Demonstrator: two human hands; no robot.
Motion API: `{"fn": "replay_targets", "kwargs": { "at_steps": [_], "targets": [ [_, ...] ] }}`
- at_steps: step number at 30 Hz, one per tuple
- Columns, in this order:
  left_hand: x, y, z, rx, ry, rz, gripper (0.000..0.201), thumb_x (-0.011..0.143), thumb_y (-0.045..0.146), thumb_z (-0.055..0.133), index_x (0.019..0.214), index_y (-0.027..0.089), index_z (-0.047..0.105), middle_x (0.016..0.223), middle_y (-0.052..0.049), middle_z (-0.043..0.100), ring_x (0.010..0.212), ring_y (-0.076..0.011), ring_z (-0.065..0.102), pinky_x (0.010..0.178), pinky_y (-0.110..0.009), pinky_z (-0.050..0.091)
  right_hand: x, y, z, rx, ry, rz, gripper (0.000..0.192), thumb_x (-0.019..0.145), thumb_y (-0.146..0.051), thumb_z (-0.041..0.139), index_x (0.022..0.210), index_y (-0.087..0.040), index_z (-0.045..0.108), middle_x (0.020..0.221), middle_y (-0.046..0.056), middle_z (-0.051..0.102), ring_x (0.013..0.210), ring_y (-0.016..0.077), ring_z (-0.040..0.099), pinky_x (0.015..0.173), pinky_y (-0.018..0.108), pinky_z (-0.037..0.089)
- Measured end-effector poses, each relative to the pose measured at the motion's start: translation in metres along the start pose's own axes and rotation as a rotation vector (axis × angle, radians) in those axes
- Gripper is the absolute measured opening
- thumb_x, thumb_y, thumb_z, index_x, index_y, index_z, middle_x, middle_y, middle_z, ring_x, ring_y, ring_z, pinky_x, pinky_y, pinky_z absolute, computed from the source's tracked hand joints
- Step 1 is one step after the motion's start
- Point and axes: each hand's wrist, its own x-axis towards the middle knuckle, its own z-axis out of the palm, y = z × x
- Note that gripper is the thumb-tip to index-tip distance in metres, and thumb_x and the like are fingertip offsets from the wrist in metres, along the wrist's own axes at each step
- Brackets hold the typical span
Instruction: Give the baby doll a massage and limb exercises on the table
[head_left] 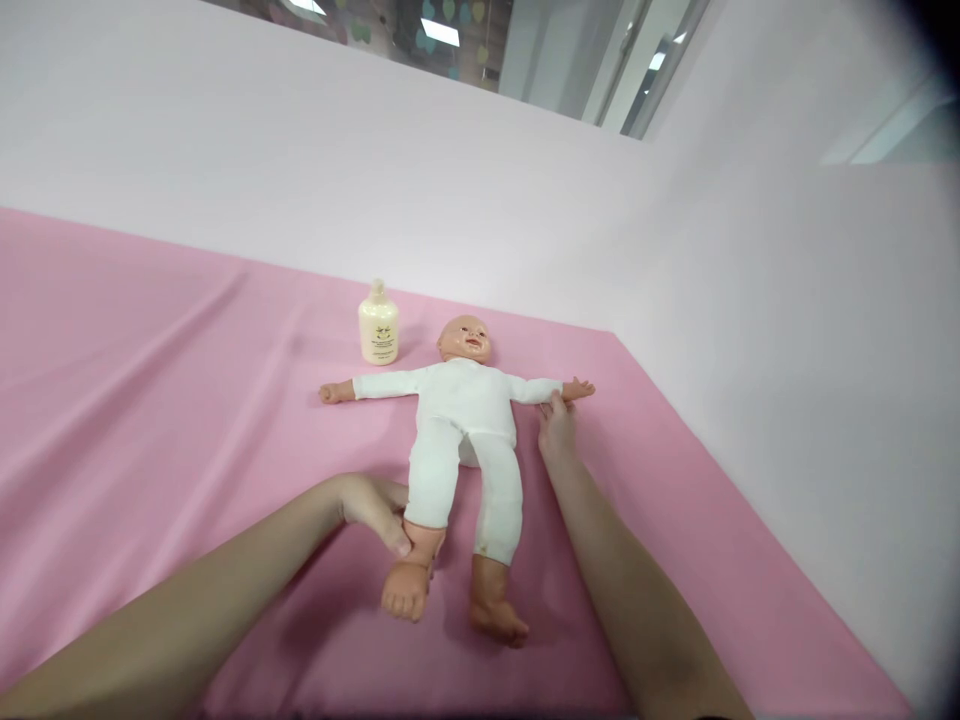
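Pink cloth-covered desk (150, 400) filling the lower frame, pale plain walls behind, ceiling lights at the top. At centre, flat on its back with arms outstretched, a plastic baby doll in a white one-piece suit (465, 420). Left hand (375, 510), lower centre-left, curled around the doll's ankle, thumb pressed on the shin just above the bare foot. Right hand (556, 425), right of centre, fingertips pinching the doll's sleeve end near its wrist. Above the doll's shoulder, upright on the cloth, a cream plastic lotion bottle (379, 325), capped, contents unseen.
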Motion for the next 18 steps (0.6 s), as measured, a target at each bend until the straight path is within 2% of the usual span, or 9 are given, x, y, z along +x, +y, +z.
{"fn": "replay_targets", "kwargs": {
  "at_steps": [3,4,6,7,10,12,15,18],
  "targets": [
    [0.001,-0.005,-0.002,-0.304,-0.082,0.322,0.048,0.064,0.056,0.069,0.088,0.015,0.063,0.065,-0.006,0.064,0.076,-0.0268,0.062,0.081,-0.043,0.047,-0.011,-0.006,0.010,-0.094,-0.029,-0.177,0.051,0.078,-0.035,0.061,0.123,-0.021,0.042,0.133,0.011,0.049,0.115,0.0202,0.056,0.093,0.041,0.050],
    [0.002,-0.006,-0.002,-0.413,-0.066,0.441,0.049,0.063,0.059,0.068,0.084,0.015,0.062,0.057,-0.004,0.060,0.072,-0.0252,0.061,0.080,-0.044,0.047,-0.014,-0.007,0.013,-0.151,-0.074,-0.266,0.052,0.077,-0.035,0.062,0.123,-0.021,0.043,0.133,0.012,0.049,0.115,0.0205,0.056,0.092,0.041,0.050],
    [0.004,-0.006,-0.004,-0.616,0.053,0.607,0.046,0.064,0.060,0.066,0.076,0.015,0.059,0.047,0.000,0.053,0.067,-0.0212,0.058,0.081,-0.042,0.047,-0.022,-0.008,0.017,-0.322,-0.208,-0.432,0.050,0.077,-0.034,0.064,0.121,-0.019,0.046,0.127,0.013,0.054,0.110,0.0212,0.058,0.093,0.042,0.050],
    [0.005,-0.005,-0.005,-0.701,0.145,0.633,0.044,0.066,0.058,0.065,0.074,0.015,0.058,0.047,0.001,0.052,0.067,-0.0197,0.057,0.081,-0.041,0.047,-0.026,-0.009,0.019,-0.428,-0.295,-0.513,0.047,0.077,-0.034,0.064,0.119,-0.019,0.048,0.122,0.013,0.057,0.109,0.0216,0.059,0.094,0.042,0.049],
    [0.010,-0.005,-0.008,-0.837,0.456,0.572,0.038,0.074,0.050,0.058,0.079,0.013,0.058,0.060,-0.001,0.057,0.073,-0.0196,0.059,0.086,-0.040,0.044,-0.036,-0.013,0.023,-0.722,-0.575,-0.790,0.033,0.082,-0.031,0.059,0.114,-0.021,0.056,0.117,0.010,0.062,0.112,0.0216,0.057,0.099,0.042,0.045],
    [0.015,-0.007,-0.011,-0.852,0.601,0.516,0.036,0.076,0.047,0.056,0.084,0.012,0.059,0.067,-0.002,0.060,0.076,-0.0213,0.061,0.091,-0.042,0.041,-0.040,-0.017,0.024,-0.842,-0.675,-0.931,0.026,0.086,-0.029,0.054,0.111,-0.023,0.058,0.117,0.008,0.063,0.114,0.0210,0.056,0.100,0.041,0.045],
    [0.020,-0.010,-0.013,-0.845,0.692,0.485,0.035,0.077,0.046,0.057,0.083,0.012,0.060,0.067,-0.002,0.059,0.073,-0.0213,0.061,0.092,-0.043,0.040,-0.040,-0.020,0.025,-0.920,-0.685,-1.016,0.025,0.088,-0.028,0.050,0.111,-0.023,0.059,0.116,0.008,0.064,0.113,0.0207,0.057,0.097,0.040,0.046],
    [0.020,-0.010,-0.013,-0.832,0.683,0.472,0.037,0.075,0.047,0.060,0.082,0.011,0.061,0.068,-0.003,0.060,0.071,-0.0195,0.060,0.089,-0.041,0.042,-0.038,-0.016,0.025,-0.914,-0.661,-1.014,0.028,0.087,-0.029,0.052,0.114,-0.022,0.056,0.116,0.009,0.063,0.113,0.0208,0.056,0.097,0.040,0.046]
  ]
}}
